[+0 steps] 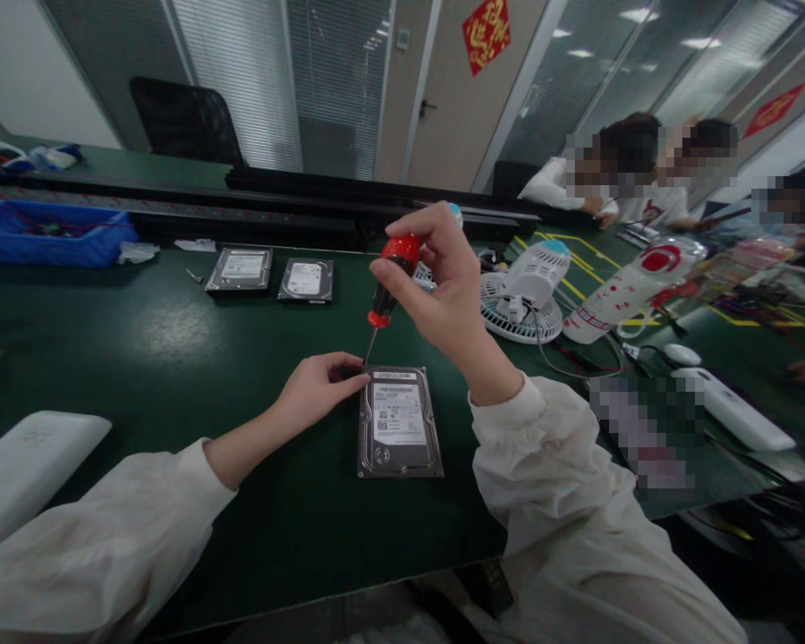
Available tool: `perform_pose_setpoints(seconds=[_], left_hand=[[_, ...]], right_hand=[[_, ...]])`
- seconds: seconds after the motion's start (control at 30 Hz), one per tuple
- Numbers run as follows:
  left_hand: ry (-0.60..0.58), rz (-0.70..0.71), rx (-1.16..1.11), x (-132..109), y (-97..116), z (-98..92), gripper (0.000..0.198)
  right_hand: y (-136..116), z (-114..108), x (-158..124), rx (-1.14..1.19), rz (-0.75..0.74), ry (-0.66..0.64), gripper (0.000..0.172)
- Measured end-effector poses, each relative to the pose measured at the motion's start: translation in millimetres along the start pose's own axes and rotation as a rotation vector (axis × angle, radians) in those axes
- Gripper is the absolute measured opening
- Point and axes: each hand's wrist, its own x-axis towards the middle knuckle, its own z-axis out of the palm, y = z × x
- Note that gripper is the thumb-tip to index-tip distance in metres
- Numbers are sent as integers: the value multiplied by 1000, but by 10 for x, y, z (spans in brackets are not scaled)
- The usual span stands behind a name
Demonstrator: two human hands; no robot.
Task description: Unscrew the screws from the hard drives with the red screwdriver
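A hard drive (402, 447) with a white label lies flat on the green table in front of me. My right hand (443, 277) is wrapped round the red and black handle of a screwdriver (393, 277), held at a slant with its shaft pointing down. The screwdriver's tip meets the drive's upper left corner; any screw there is too small to make out. At that same corner, the thumb and fingers of my left hand (318, 389) close on the drive's edge, close beside the tip. Part of those fingertips is hidden.
Two more hard drives, one (240, 270) left of the other (306, 280), lie farther back. A blue bin (54, 237) stands at far left. White fan (527, 295), bottle (617, 291), cables and power strip (734, 407) occupy the right. A white case (37, 465) lies left. Other people sit at upper right.
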Motion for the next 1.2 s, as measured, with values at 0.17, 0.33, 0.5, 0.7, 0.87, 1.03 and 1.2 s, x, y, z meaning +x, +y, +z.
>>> perform_pose_setpoints(seconds=[0.17,0.33,0.5,0.7,0.87,1.03,1.2], left_hand=[[0,-2,6,-1,-13,-2,46],[2,-1,4,-2,-25,4,49],[3,-4,11,5,-37,3,48],[3,-5,22,-3,-18,-3,48],[-2,-2,28,-9,5,-9,47],[-2,1,32,-5,10,-6,47],[-1,0,38,-6,-1,-8,47]], right_hand=[[-12,-9,23,18,-97,52,30],[26,-17,1,120,-65,-70,39],[5,11,-29,106,5,-9,34],[-31,0,-19,181,-49,-17,25],[-27,-15,-14,132,-35,-48,26],[-36,-24,-20,74,-8,-31,27],[-40,-26,-14,125,-41,-80,28]])
